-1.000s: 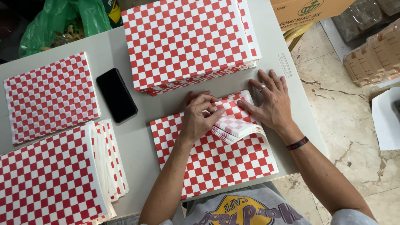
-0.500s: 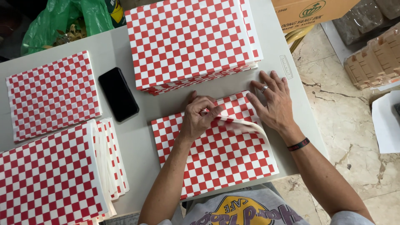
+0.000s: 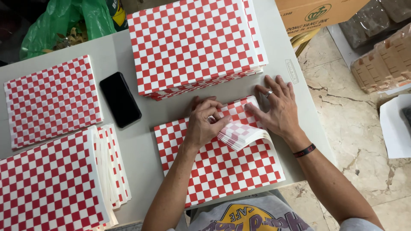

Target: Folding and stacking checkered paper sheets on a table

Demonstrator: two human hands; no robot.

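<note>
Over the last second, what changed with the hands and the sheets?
The left hand lifted the top corner of the near stack again: the sheets were fanned up a second ago, flatter half a second ago, and are fanned up now. The right hand stayed pressed flat on the stack's far right corner. The phone and the other stacks did not move.

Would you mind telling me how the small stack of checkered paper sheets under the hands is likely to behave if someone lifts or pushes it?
The checkered paper stack would probably flop: its corner already curls up and fans into thin sheets under the left hand. Each sheet looks light, though the whole pile likely has some heft. Pushed, the top sheets may slide askew, which may be why the right hand presses flat on the far edge.
</note>
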